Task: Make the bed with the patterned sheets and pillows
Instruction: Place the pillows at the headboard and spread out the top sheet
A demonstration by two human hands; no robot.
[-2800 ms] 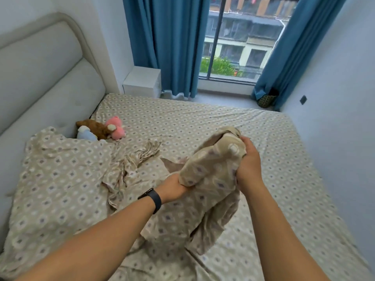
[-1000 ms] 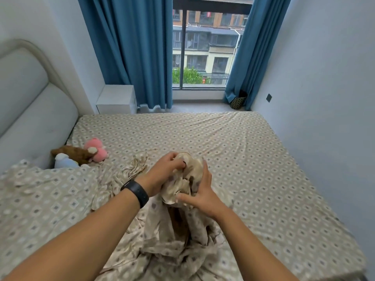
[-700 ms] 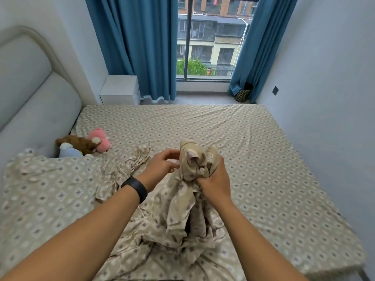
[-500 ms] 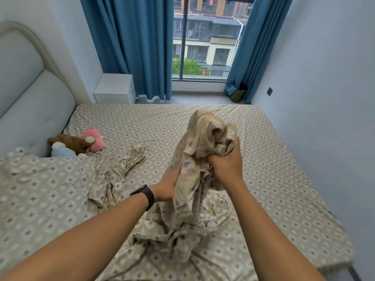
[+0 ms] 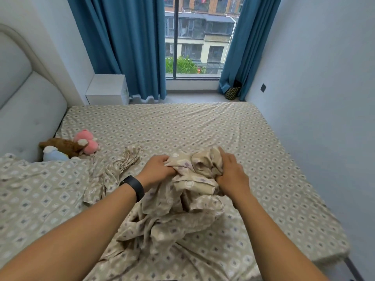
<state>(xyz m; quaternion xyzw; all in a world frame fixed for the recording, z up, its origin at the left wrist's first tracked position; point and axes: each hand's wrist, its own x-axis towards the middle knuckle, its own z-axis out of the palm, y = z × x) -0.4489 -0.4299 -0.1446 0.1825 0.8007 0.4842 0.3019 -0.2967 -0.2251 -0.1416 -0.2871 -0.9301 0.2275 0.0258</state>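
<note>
Currently my left hand and right hand both curl tight around the bunched beige diamond-patterned cotton cover, held between my fingers over the fitted sheet, presumably hunting its opening.

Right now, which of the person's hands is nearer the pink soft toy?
Left. The left hand grips the bunched sheet on the side toward the pink toy; the right hand grips its far side.

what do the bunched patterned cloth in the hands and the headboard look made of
Bunched patterned cloth: thin woven fabric, likely cotton or a blend, matte; it crumples into soft, fine folds where the left hand and right hand grip it.
Headboard: padded upholstery, pale grey, matte; a tufted dimple and rounded seam show. Fabric or faux leather, unclear.
</note>
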